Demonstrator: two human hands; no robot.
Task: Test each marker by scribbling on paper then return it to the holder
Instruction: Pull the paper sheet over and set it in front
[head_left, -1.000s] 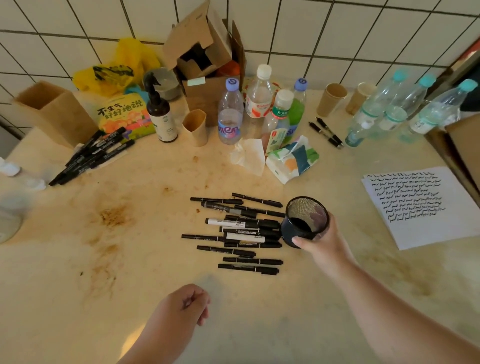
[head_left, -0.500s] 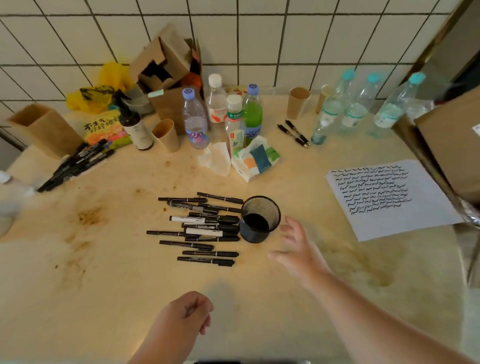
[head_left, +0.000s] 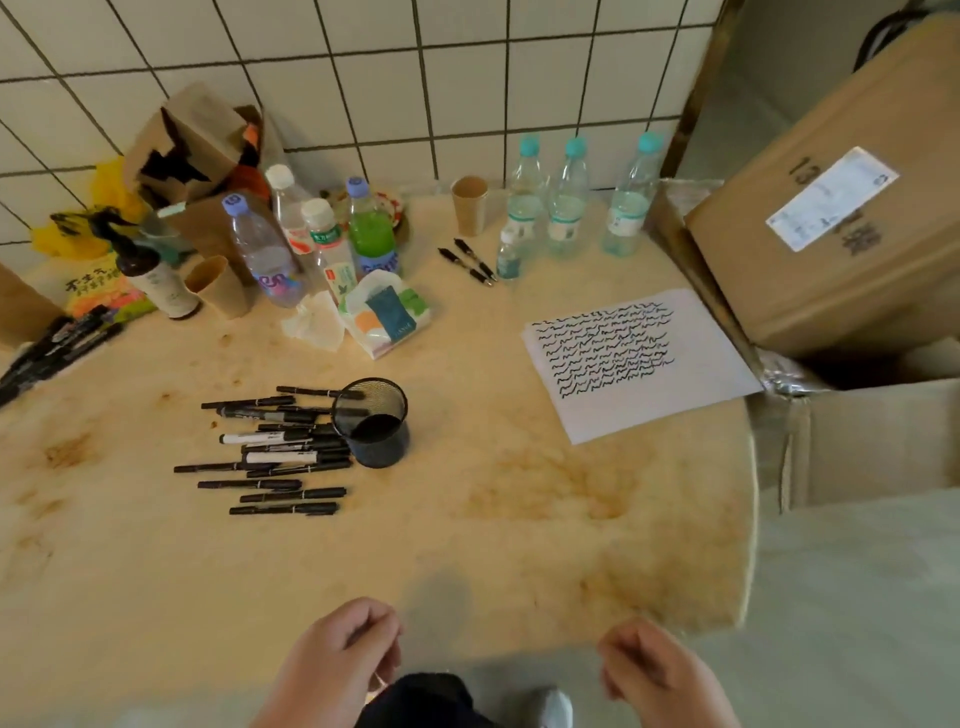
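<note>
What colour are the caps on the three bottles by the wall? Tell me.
Light teal, on all three bottle caps, seen in the head view.

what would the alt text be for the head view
An empty black mesh holder stands on a stained table beside loose black markers. A scribbled paper lies right; both hands, left hand and right hand, hang loosely curled, empty.

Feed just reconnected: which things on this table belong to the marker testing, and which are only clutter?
Job: markers, mesh holder, scribbled paper.
Clutter: drink bottles, paper cups, tissue pack, pump bottle, cardboard boxes.
</note>
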